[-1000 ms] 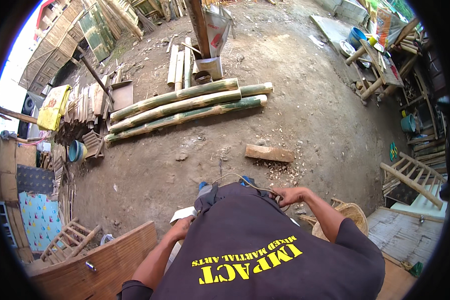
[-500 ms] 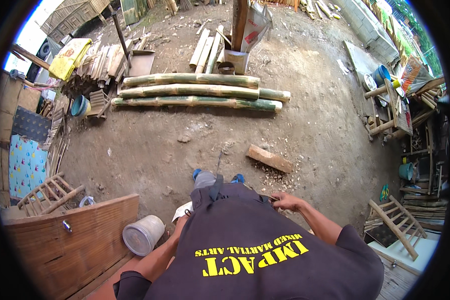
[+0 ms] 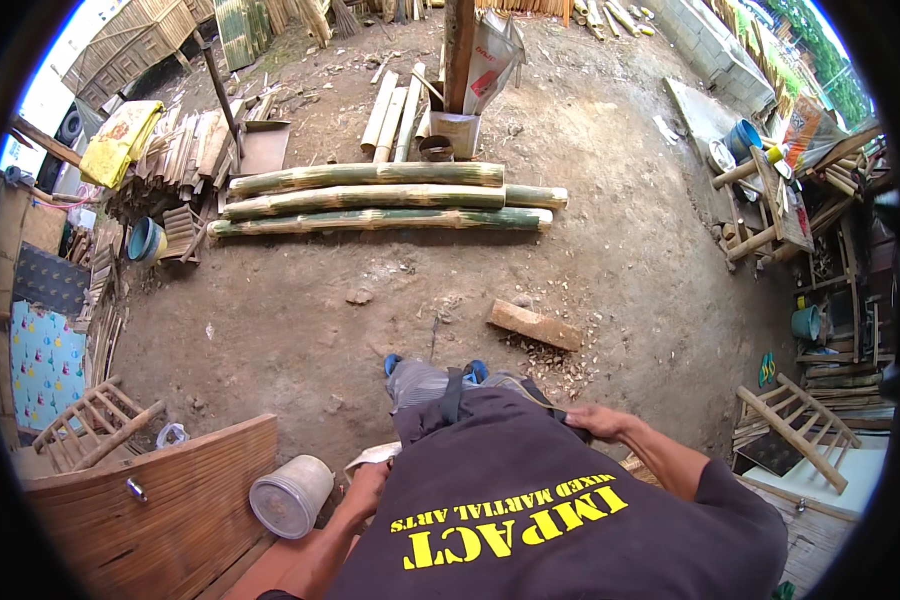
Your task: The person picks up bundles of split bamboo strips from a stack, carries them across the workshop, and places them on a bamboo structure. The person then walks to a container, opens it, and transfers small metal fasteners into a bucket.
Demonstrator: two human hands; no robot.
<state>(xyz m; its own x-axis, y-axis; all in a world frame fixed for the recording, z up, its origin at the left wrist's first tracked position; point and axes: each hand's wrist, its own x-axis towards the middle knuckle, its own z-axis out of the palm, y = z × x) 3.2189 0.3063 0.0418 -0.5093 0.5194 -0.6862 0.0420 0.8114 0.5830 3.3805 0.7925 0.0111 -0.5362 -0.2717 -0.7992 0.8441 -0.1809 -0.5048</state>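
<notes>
My right hand (image 3: 598, 421) is out to the right of my waist, its fingers pinched at the end of a thin tan cord (image 3: 528, 391) that curves over from the front of my waist. The edge of my dark shirt (image 3: 490, 470) lies against those fingers. My left hand (image 3: 368, 484) is curled low at my left hip, its fingertips partly hidden. Beside it is a whitish cloth-like piece (image 3: 372, 455); what the hand grips is unclear. A dark strap (image 3: 453, 392) hangs at the front of my waist, over grey trousers.
A short wood block (image 3: 535, 326) lies among chips ahead of my feet. Beyond are green bamboo poles (image 3: 370, 197) and an upright post (image 3: 459, 60). To the left are a lidded bucket (image 3: 292, 494) and a wooden board (image 3: 160, 510); a small bamboo ladder (image 3: 795, 430) is at right.
My right hand has moved slightly outward and nearer to me, and more of the tan cord shows. My left hand has dropped a little. The view has tilted slightly.
</notes>
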